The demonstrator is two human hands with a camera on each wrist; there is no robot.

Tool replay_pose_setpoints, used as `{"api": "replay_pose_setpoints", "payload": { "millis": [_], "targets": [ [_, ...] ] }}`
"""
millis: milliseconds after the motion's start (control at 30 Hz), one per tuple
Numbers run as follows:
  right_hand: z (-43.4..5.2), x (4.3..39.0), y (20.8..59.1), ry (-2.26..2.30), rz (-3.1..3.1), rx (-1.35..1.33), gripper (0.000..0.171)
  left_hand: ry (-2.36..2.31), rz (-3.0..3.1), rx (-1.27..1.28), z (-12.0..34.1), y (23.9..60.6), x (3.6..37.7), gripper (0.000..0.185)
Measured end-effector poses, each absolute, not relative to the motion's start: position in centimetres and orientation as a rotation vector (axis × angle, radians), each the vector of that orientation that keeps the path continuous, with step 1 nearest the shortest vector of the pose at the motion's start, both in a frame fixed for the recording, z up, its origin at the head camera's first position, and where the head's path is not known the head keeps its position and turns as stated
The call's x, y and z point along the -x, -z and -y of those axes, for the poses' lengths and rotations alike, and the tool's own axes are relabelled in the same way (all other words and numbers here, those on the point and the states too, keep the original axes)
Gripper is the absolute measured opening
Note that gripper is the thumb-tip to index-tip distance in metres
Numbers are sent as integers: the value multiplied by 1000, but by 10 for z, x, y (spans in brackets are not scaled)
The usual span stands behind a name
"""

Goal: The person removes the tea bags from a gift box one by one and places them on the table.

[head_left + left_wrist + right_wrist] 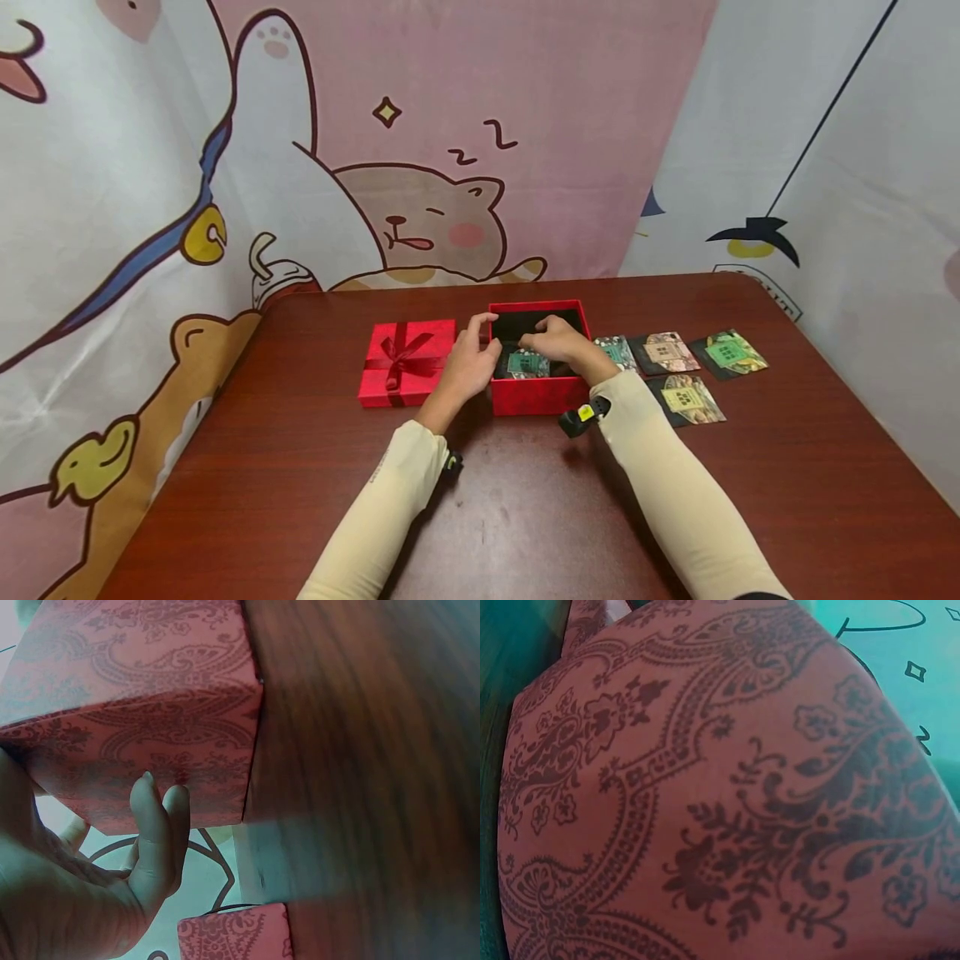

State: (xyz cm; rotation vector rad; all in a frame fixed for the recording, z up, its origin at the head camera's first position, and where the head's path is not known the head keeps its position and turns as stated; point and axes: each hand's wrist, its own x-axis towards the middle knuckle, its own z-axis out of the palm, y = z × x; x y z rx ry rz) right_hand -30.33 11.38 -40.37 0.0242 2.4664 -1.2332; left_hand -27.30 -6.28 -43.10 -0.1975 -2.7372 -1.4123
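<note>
A red patterned gift box point(536, 396) stands without its lid, its inside dark. My left hand point(471, 362) is at the box's left side, with fingertips and thumb right at the rim. In the left wrist view, loosely bent fingers point(154, 832) lie along the box's side wall. My right hand point(558, 340) reaches over the right rim into the box. Its fingertips are bent down close over a dark flat packet with a teal label point(527, 364); I cannot tell whether they pinch it. The right wrist view shows only the box wall point(660, 810) up close, not the hand.
Left of the box lies its red lid point(405, 385) with a dark red ribbon bow. To the right are several flat packets: one teal point(617, 352) partly behind my right arm, one pink point(666, 352), one green point(727, 353), one yellow point(686, 400). A cartoon-printed cloth hangs behind the table.
</note>
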Motion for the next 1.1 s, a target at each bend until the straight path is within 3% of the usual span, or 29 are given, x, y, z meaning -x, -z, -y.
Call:
{"api": "replay_pose_setpoints", "payload": {
  "millis": [633, 1100],
  "targets": [
    [-113, 304, 404, 1251, -2405, -102, 70, 1414, 2742, 186, 64, 433, 273, 42],
    [-114, 303, 404, 1261, -2404, -117, 56, 1430, 2734, 187, 63, 432, 273, 42]
  ]
}}
